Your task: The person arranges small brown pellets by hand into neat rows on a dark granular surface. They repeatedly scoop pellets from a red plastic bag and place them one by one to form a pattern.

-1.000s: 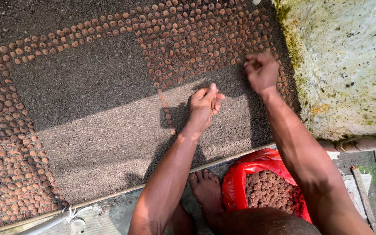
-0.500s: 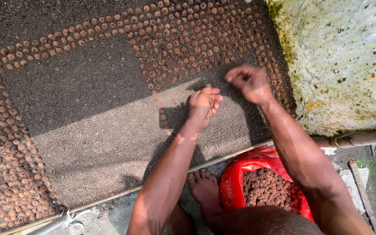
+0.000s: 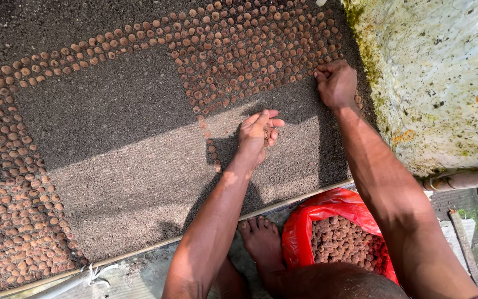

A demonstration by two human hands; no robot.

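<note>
A bed of dark soil (image 3: 112,144) lies below me, with rows of small round brown seeds (image 3: 239,50) pressed into it along the top and left. My left hand (image 3: 258,134) hovers over the bare soil, fingers cupped around several seeds. My right hand (image 3: 336,83) is closed, knuckles down, touching the soil at the lower edge of the seeded patch near the right wall. A red plastic bag (image 3: 316,218) full of the same brown seeds sits by my bare foot (image 3: 261,243).
A mossy pale concrete wall (image 3: 443,72) borders the bed on the right. A thin pale strip (image 3: 139,252) edges the bed's near side. A pipe (image 3: 466,178) runs along the wall's base. More seeds (image 3: 6,210) fill the bed's left side.
My right hand moved left toward the left hand, then went back right and up to the edge of the seeded patch. My left hand stayed nearly in place.
</note>
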